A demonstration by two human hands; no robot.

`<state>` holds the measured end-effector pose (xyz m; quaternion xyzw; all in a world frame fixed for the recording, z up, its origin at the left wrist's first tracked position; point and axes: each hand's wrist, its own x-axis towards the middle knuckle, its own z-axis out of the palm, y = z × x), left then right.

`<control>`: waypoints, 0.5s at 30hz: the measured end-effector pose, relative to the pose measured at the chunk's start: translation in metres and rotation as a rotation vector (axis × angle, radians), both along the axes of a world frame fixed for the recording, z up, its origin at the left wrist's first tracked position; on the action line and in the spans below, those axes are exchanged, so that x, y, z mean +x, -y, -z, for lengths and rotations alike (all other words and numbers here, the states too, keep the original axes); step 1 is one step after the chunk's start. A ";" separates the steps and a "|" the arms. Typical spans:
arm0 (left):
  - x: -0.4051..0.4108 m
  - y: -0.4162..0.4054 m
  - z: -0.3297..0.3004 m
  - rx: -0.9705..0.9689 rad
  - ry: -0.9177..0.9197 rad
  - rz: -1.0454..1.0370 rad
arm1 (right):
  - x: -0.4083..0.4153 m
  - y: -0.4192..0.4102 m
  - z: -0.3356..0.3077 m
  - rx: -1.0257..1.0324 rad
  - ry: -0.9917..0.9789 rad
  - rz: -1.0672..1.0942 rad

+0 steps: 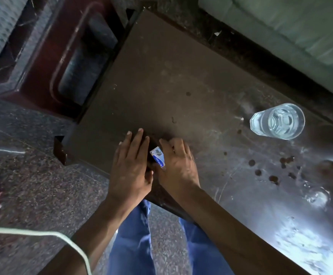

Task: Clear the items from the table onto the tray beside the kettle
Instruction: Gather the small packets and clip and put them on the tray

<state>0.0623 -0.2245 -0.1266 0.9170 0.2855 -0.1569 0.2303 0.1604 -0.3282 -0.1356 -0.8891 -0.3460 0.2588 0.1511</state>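
Packet (157, 158), small, white and blue, sits near the front edge of the dark brown table (181, 80), caught between both hands. Its print is too blurred to read. The right hand (178, 165) lies just beside it on the right, fingers bent over it and the thumb side touching it, so the hand seems to be taking hold of the packet, though how firm the hold is I cannot tell. The left hand (130, 167) rests flat on the tabletop on the packet's other side, fingers straight and together, holding nothing, its edge against the packet.

Well apart to the right stands a clear glass (277, 121), upright, with water in it. Dark round spots (272, 171) mark the tabletop between the glass and the near edge, and bright glare covers the table's near right corner. Blue trouser legs (131, 241) show below the table edge over a speckled floor (32, 175). A dark red chair (62, 46) stands beyond the table's left end, and a green cushion (280, 22) lies at upper right. A white cord (42, 234) crosses the lower left.
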 end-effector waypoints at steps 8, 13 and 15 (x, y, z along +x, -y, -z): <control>-0.001 0.000 0.000 0.007 0.002 -0.006 | -0.004 -0.002 0.008 0.048 -0.028 0.044; -0.001 -0.009 -0.002 -0.010 0.045 -0.033 | 0.007 -0.019 0.000 0.102 0.021 0.092; -0.001 -0.019 -0.003 -0.020 0.078 -0.056 | 0.014 -0.033 -0.009 0.147 0.042 0.092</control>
